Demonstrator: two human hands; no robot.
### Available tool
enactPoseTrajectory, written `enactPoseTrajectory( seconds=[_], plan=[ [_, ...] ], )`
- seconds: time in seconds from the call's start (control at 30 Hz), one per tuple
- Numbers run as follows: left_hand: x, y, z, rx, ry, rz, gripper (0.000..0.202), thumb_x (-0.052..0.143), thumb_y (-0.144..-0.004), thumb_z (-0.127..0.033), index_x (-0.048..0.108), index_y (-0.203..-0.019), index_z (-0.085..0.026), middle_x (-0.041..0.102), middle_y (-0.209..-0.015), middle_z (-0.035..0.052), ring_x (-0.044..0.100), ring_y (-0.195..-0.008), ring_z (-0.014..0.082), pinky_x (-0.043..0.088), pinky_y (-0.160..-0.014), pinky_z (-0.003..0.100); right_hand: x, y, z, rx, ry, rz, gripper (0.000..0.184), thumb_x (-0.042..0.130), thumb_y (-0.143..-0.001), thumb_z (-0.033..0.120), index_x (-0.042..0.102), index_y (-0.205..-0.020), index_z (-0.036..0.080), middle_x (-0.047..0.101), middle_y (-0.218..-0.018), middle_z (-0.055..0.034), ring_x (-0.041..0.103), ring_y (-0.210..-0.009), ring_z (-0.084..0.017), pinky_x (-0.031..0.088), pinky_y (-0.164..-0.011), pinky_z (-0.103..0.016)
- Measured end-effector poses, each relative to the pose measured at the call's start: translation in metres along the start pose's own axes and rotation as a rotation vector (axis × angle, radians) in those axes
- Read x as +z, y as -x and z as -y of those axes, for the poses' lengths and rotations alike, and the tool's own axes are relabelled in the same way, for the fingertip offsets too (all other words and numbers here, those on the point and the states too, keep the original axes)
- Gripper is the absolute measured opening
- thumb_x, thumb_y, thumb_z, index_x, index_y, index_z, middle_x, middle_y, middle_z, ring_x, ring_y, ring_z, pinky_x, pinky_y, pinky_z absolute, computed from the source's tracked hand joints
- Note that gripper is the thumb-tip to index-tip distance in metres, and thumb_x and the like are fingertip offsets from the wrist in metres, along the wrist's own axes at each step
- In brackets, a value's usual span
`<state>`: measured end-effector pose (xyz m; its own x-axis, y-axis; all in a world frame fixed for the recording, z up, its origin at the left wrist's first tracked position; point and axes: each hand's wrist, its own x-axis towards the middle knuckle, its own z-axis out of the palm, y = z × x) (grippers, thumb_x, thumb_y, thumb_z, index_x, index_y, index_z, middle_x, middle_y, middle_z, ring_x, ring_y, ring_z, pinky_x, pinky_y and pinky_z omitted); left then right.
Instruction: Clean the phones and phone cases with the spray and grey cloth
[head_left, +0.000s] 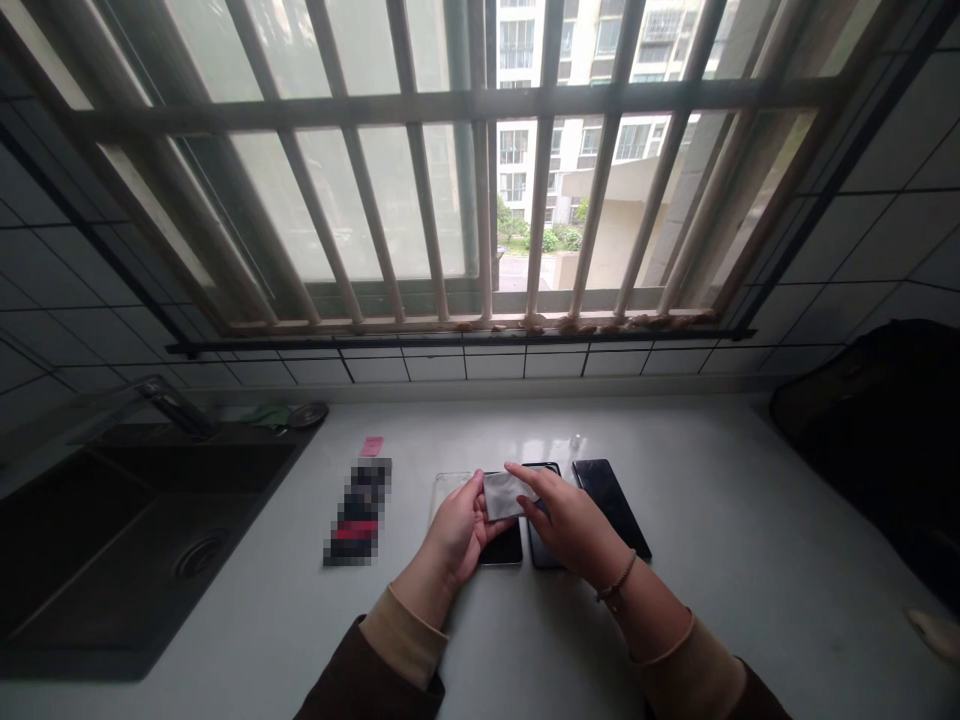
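Note:
Both hands meet over a white counter (712, 600) and hold a small grey cloth or wipe (504, 493) between them. My left hand (456, 532) pinches its left edge. My right hand (562, 520) grips its right side with the index finger laid along the top edge. Under the hands lie two dark phones, one (504, 548) partly under the left hand and one (541, 552) under the right. A third dark phone (611, 505) lies free just to the right. A clear phone case (444, 490) lies left of the hands.
A dark sink (112, 540) with a tap (176, 405) fills the left. A blurred-out packet (360, 512) and a small pink item (370, 446) lie left of the phones. A black bag (885, 420) stands at the right. A barred window (480, 200) rises behind the counter.

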<state>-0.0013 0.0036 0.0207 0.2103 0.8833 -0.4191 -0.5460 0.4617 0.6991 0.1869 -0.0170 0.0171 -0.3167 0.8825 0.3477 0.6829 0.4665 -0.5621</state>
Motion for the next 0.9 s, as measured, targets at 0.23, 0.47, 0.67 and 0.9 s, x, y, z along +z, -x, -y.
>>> enactPoseTrajectory(
  seconds=[0.23, 0.47, 0.67, 0.9],
  plan=[
    [0.0003, 0.0004, -0.0003, -0.006, 0.007, -0.007, 0.022, 0.054, -0.107, -0.030, 0.064, -0.110, -0.012, 0.080, -0.100, 0.0160, 0.079, -0.082, 0.0230, 0.067, -0.078, 0.042, 0.0023, -0.0002, -0.0036, -0.031, -0.046, -0.016, 0.036, 0.057, -0.104, 0.025, 0.059, -0.140, 0.027, 0.072, -0.126, -0.0095, 0.073, -0.110, -0.025, 0.060, -0.098, -0.039],
    [-0.0031, -0.0015, 0.0008, -0.015, -0.019, 0.010, 0.029, 0.053, -0.107, -0.035, 0.066, -0.117, -0.011, 0.079, -0.109, 0.0199, 0.079, -0.091, 0.0260, 0.066, -0.080, 0.043, 0.0001, 0.0002, -0.0037, -0.030, -0.032, -0.028, 0.044, 0.054, -0.106, 0.025, 0.052, -0.150, 0.029, 0.071, -0.130, -0.0104, 0.072, -0.115, -0.025, 0.060, -0.099, -0.040],
    [-0.0021, -0.0018, -0.0002, -0.024, 0.000, 0.006, 0.029, 0.052, -0.108, -0.036, 0.066, -0.114, -0.011, 0.079, -0.106, 0.0177, 0.079, -0.088, 0.0237, 0.067, -0.079, 0.041, -0.0026, 0.0004, -0.0025, -0.034, -0.010, -0.013, 0.037, 0.056, -0.105, 0.026, 0.058, -0.142, 0.027, 0.072, -0.127, -0.0102, 0.073, -0.114, -0.026, 0.060, -0.099, -0.040],
    [-0.0002, 0.0002, -0.0031, -0.042, -0.011, 0.017, 0.042, 0.046, -0.109, -0.043, 0.066, -0.123, -0.007, 0.077, -0.114, 0.0226, 0.079, -0.093, 0.0256, 0.067, -0.079, 0.039, -0.0039, -0.0001, -0.0021, -0.043, -0.001, -0.008, 0.031, 0.056, -0.105, 0.026, 0.060, -0.135, 0.027, 0.074, -0.123, -0.0094, 0.074, -0.110, -0.025, 0.060, -0.099, -0.040]
  ],
)
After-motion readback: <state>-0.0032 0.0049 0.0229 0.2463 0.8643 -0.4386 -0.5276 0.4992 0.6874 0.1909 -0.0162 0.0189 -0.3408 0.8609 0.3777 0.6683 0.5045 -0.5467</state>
